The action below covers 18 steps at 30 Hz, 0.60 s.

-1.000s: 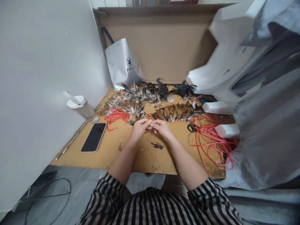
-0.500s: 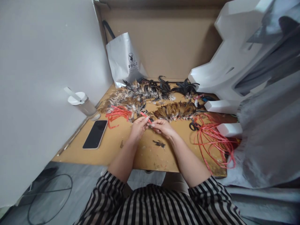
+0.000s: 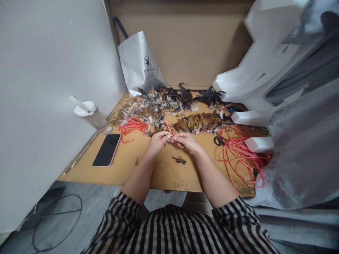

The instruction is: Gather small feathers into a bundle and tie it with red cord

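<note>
Over the middle of the table, my left hand (image 3: 159, 141) and my right hand (image 3: 185, 142) meet fingertip to fingertip. Both are closed in a pinch on a short red plastic strip (image 3: 168, 126), whose free end sticks up and away from me. Whether anything else is between the fingers is hidden. Brown feather bunches (image 3: 198, 122) lie in a row just beyond my right hand. Cut red strips (image 3: 132, 124) are piled beyond my left hand. A small dark feather tuft (image 3: 179, 161) rests on the table below my hands.
Speckled feathers (image 3: 140, 106) and black feathers (image 3: 210, 97) spread along the back. A phone (image 3: 106, 150) and a lidded cup (image 3: 92, 114) are at left, a silver bag (image 3: 140, 63) behind. Black-handled scissors (image 3: 219, 140), tangled red ribbon (image 3: 241, 151) and white foam (image 3: 259, 145) are at right.
The red strip has swung from leaning left to standing more upright between my fingers. My hands stay close together, and the view has shifted slightly.
</note>
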Each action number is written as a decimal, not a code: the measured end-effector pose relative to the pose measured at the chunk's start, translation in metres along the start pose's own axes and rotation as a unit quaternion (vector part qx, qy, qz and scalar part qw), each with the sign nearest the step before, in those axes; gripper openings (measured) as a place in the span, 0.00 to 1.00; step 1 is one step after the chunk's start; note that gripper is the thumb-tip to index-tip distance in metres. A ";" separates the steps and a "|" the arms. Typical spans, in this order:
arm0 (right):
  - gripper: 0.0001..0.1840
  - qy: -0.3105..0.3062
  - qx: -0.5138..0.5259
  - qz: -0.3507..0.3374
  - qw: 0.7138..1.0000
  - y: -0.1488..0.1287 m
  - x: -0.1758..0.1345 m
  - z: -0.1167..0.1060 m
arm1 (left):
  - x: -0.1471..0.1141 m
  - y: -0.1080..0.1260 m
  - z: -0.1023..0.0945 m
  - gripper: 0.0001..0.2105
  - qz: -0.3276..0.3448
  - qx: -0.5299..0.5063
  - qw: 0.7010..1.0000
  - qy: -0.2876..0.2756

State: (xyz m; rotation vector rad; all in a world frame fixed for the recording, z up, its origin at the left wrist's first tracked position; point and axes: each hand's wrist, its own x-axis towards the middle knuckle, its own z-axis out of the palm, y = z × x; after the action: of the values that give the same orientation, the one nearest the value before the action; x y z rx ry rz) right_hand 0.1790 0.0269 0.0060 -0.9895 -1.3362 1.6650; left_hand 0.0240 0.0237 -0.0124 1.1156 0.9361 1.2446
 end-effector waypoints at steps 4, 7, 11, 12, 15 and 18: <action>0.13 -0.053 0.038 0.014 0.998 -0.001 0.000 -0.006 | -0.002 0.003 0.000 0.11 0.004 0.013 0.999 -0.043; 0.14 -0.073 0.038 0.014 0.997 -0.001 -0.001 -0.007 | -0.003 0.003 0.000 0.10 -0.001 0.009 0.999 -0.053; 0.14 -0.071 0.031 0.008 0.997 -0.001 -0.002 -0.005 | -0.002 0.001 -0.001 0.10 -0.011 0.002 0.998 -0.062; 0.13 -0.069 0.030 0.007 0.997 -0.001 -0.002 -0.005 | -0.002 0.000 -0.001 0.10 -0.010 0.000 0.998 -0.063; 0.12 -0.055 0.026 0.001 0.998 0.000 -0.001 -0.003 | -0.002 0.000 0.000 0.11 -0.007 0.005 0.999 -0.051; 0.11 -0.022 0.041 -0.012 0.999 0.001 0.001 -0.003 | -0.003 0.002 0.003 0.13 -0.006 0.013 0.999 -0.036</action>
State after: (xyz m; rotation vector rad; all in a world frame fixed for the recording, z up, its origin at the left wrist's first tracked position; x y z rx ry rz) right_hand 0.1811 0.0285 0.0043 -0.8889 -1.2925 1.7191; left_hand 0.0258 0.0200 -0.0097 1.1670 0.9056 1.1766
